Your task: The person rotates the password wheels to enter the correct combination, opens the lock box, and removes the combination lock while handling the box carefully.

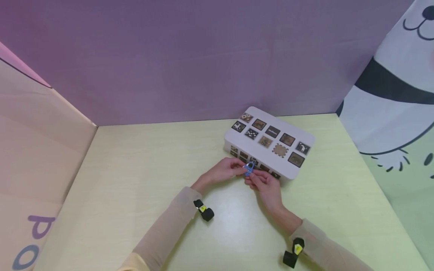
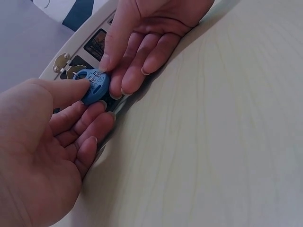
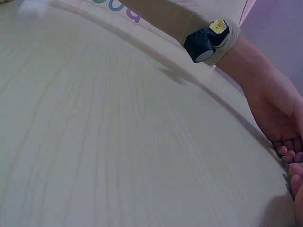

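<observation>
Pinching a likely light, rigid padlock between them, left hand and right hand sensibly held its edges.

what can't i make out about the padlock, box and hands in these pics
Small markings on the padlock: left wrist view, too small to read.
Part of the padlock's face: left wrist view, under the left hand's thumb.
Inside of the box: head view, hidden by the closed lid.
Most of the right hand: right wrist view, cut off by the right edge.
</observation>
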{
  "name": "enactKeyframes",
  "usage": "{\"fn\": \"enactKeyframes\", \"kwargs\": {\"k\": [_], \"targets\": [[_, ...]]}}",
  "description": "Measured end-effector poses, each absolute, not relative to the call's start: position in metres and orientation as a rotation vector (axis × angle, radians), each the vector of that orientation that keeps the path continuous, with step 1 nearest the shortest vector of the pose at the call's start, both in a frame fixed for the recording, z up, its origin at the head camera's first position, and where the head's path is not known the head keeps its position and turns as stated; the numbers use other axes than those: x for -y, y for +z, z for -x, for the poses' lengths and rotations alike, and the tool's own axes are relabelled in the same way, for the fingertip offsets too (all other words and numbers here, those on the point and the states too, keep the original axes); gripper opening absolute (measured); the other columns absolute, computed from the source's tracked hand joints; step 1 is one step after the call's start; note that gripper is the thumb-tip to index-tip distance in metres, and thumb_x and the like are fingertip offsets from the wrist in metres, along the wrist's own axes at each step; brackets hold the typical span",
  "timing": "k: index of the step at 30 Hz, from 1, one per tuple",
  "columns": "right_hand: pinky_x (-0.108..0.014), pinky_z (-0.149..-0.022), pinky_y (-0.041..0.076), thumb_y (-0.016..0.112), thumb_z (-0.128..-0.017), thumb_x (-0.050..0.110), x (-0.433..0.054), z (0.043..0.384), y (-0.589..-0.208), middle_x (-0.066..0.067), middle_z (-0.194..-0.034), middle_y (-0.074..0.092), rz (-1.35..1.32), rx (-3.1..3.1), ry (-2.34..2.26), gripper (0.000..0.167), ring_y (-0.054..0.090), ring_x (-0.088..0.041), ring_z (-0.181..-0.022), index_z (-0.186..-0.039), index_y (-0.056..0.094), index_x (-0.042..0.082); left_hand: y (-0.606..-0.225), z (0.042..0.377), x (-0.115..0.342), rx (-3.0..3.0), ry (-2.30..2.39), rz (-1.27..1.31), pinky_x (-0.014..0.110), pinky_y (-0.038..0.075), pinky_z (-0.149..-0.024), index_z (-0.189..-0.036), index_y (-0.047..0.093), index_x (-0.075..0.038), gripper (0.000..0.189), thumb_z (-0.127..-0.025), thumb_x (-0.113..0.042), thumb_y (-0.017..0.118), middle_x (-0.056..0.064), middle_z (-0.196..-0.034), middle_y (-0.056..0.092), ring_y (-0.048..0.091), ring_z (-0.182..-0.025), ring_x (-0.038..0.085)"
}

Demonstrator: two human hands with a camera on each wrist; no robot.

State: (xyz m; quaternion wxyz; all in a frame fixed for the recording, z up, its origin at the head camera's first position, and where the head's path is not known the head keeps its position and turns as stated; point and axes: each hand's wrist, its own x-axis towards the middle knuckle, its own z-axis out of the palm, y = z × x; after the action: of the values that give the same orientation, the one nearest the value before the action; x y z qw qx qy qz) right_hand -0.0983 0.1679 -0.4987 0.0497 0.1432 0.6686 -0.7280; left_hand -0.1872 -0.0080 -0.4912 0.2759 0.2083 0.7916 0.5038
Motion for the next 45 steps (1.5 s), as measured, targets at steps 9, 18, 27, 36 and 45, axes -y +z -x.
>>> {"fn": "enactKeyframes", "kwargs": {"k": [9, 18, 27, 36, 45], "targets": [[-0.024, -0.083, 0.061, 0.061, -0.102, 0.002, -0.1679, 0.0978, -0.4968, -0.024, -0.110, 0.074, -0.441, -2.038, -2.206, 0.029, 0.075, -0.011, -0.085, -0.128, 0.057, -0.012, -0.4891, 0.1854, 0.0070, -2.173, 1.320, -0.580, 0.031, 0.053, -0.093, -0.122, 0.069, -0.005, 0.031, -0.104, -0.029, 0.063, 0.003, -0.107, 0.071, 0.064, -0.097, 0.013], [-0.024, -0.084, 0.061, 0.061, -0.102, 0.002, -0.1678, 0.0971, -0.4959, -0.024, -0.110, 0.074, -0.436, -2.027, -2.220, 0.029, 0.075, -0.011, -0.085, -0.128, 0.056, -0.012, -0.4886, 0.1845, 0.0064, -2.193, 1.314, -0.579, 0.031, 0.052, -0.094, -0.121, 0.070, -0.005, 0.032, -0.103, -0.030, 0.063, 0.005, -0.109, 0.072, 0.064, -0.099, 0.014], [-0.024, -0.083, 0.061, 0.061, -0.102, 0.001, -0.1675, 0.0973, -0.4962, -0.024, -0.109, 0.074, -0.439, -2.029, -2.219, 0.029, 0.075, -0.011, -0.085, -0.127, 0.057, -0.012, -0.4895, 0.1848, 0.0060, -2.204, 1.306, -0.588, 0.031, 0.052, -0.095, -0.122, 0.070, -0.005, 0.032, -0.103, -0.031, 0.063, 0.005, -0.110, 0.072, 0.064, -0.100, 0.014], [-0.024, -0.083, 0.061, 0.061, -0.102, 0.002, -0.1677, 0.0972, -0.4960, -0.023, -0.110, 0.074, -0.441, -2.027, -2.218, 0.029, 0.075, -0.012, -0.085, -0.127, 0.057, -0.012, -0.4880, 0.1858, 0.0084, -2.181, 1.293, -0.624, 0.032, 0.052, -0.097, -0.124, 0.069, -0.005, 0.033, -0.105, -0.030, 0.060, 0.005, -0.113, 0.072, 0.064, -0.103, 0.015], [-0.024, -0.083, 0.061, 0.061, -0.102, 0.002, -0.1678, 0.0973, -0.4970, -0.020, -0.108, 0.075, -0.446, -2.038, -2.206, 0.029, 0.075, -0.012, -0.085, -0.128, 0.057, -0.010, -0.4893, 0.1887, 0.0110, -2.155, 1.271, -0.666, 0.033, 0.051, -0.103, -0.129, 0.066, -0.004, 0.032, -0.107, -0.025, 0.056, 0.008, -0.120, 0.071, 0.065, -0.111, 0.018]]}}
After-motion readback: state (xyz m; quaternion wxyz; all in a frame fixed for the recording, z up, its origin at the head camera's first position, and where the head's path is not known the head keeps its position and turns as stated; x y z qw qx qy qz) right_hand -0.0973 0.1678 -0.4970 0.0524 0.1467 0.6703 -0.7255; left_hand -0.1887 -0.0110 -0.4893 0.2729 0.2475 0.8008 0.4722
